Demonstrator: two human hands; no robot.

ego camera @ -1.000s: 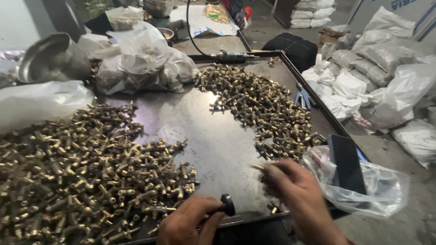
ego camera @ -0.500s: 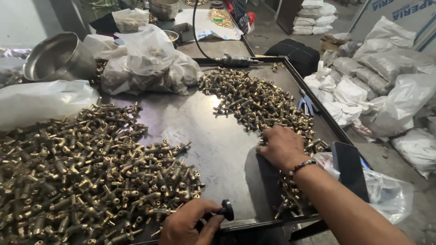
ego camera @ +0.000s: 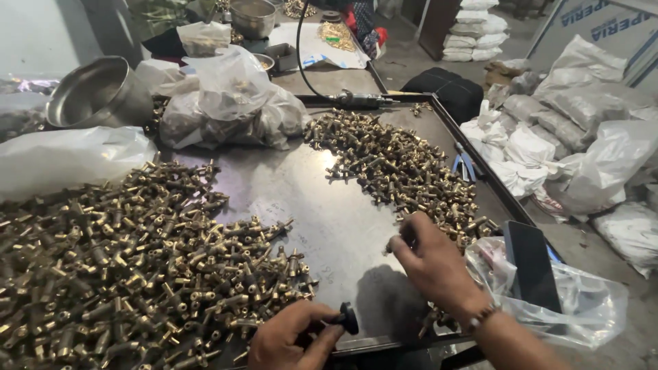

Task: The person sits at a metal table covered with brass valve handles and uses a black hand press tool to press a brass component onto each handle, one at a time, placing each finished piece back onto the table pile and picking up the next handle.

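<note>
Where the dark metal counter (ego camera: 322, 205) stretches away from the camera, most of its surface is taken up by two heaps of small brass fittings. The larger heap (ego camera: 130, 267) is spread over the near left part, and the smaller heap (ego camera: 401, 168) runs along the right side up to the raised rim. Between them a bare, shiny strip is left. At the far left a steel bowl (ego camera: 99, 92) is seen lying on its side, and beside it clear plastic bags (ego camera: 229, 103) are piled, partly hiding more fittings. A power tool (ego camera: 360, 101) with a black cable is laid along the far edge. White sacks (ego camera: 582, 116) are stacked on the floor to the right, and a crumpled clear bag (ego camera: 582, 308) hangs off the near right corner next to a dark flat slab (ego camera: 531, 264).

The right hand (ego camera: 432, 264) is lowered onto the near end of the smaller heap, its fingers curled and pinching a brass fitting (ego camera: 394, 243). The left hand (ego camera: 295, 339) is held at the near rim, closed around a small black knob-like part (ego camera: 348, 318), just beside the larger heap.
</note>
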